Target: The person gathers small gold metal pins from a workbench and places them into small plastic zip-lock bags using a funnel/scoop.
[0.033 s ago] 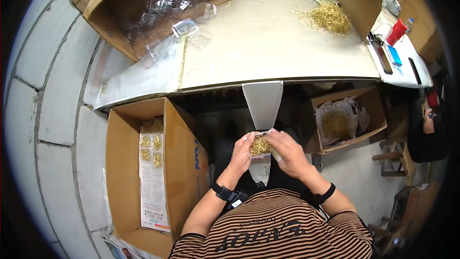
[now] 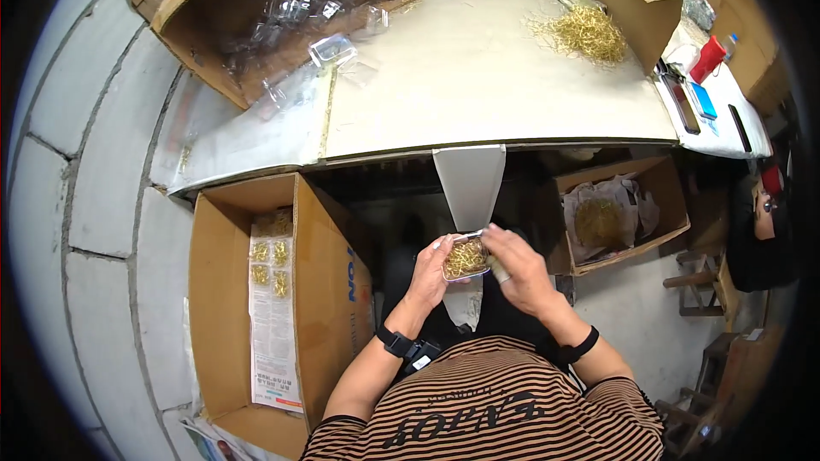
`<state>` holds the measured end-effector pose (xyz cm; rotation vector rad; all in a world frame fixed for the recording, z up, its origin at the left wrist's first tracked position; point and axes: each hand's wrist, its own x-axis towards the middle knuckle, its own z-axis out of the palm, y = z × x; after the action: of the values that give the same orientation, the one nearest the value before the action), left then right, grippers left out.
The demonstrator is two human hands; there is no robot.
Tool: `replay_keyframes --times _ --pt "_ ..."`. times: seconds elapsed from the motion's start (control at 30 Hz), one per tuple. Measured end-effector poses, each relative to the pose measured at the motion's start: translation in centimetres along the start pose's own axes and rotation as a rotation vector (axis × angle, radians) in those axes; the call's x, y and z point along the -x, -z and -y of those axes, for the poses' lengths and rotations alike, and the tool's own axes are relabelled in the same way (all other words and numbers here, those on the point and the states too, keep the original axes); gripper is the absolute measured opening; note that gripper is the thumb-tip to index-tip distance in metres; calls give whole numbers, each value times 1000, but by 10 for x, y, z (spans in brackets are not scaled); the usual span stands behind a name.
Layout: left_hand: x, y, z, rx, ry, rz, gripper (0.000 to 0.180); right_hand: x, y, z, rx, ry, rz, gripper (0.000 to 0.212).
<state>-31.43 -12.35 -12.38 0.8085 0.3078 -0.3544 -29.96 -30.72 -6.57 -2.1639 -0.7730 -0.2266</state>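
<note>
Low in front of my body, my left hand [image 2: 429,271] is closed around the left side of a small clear plastic box [image 2: 448,277]. Thin gold-coloured bits of metal [image 2: 466,258] fill it; they are too small for me to name. My right hand [image 2: 517,269] is at the box's right side, its fingers bent together over the edge and the thumb below. What the right fingertips press on is partly hidden. A pale wrap shows on that thumb.
Left of me, a tall cardboard carton [image 2: 220,307] holds several gold-filled boxes on newspaper. On the table [image 2: 478,77] are a gold pile [image 2: 585,34] and a carton of clear plastic boxes [image 2: 290,13]. A lined carton [image 2: 628,246] and wooden stool [image 2: 705,286] stand right, near another person [image 2: 760,243].
My right fingers have shifted slightly right along the box's edge, uncovering more of the gold bits. The left hand keeps its hold, and the box has barely moved.
</note>
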Motion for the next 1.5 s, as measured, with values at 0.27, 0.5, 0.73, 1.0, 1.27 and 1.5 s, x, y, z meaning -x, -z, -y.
replay_keyframes --times 0.27,0.5,0.73,1.0,1.27,1.5 --pt "15 24 -8 -86 -24 -106 25 -41 22 -1 -49 5 -40 39" --pt "28 68 10 -144 13 -192 26 -207 27 -106 229 -189 -5 45" --pt "30 89 19 -9 63 -268 23 -324 23 -197 466 -447 242 66" --pt "3 94 29 25 58 -166 27 -255 -65 -53 375 88 536 62" --pt "4 83 31 87 57 -112 33 -263 -104 -18 376 457 522 47" --pt "-6 93 46 125 116 -121 36 -220 -5 -70 146 140 486 42"
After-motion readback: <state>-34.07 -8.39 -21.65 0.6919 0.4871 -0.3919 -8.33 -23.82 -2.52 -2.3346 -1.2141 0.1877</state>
